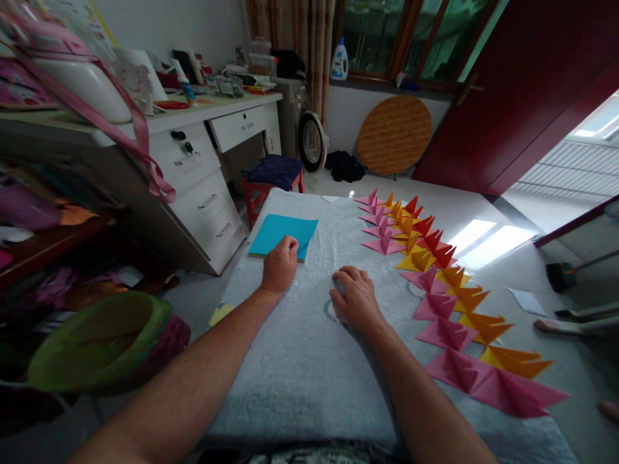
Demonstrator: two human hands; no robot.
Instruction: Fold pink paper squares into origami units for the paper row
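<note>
A stack of square coloured paper (273, 233) lies at the far left of the cloth-covered table, with a blue sheet on top. Over its near right part is my left hand (281, 263), its fingers closed in a pinch on the blue sheet, whose right side is lifted and bent. My right hand (355, 295) rests palm down on the grey cloth (309, 361), fingers loosely spread and holding nothing. To its right stand rows of folded paper cranes: pink cranes (447, 332), yellow-orange cranes (486, 327) and red cranes (434, 241).
A white desk (193, 161) with drawers runs along the left, and a green-lined bin (101, 341) stands below it. A stool (273, 171) is beyond the table's far left corner. Farther back are an open washing machine (312, 142) and a round wooden tabletop (395, 135).
</note>
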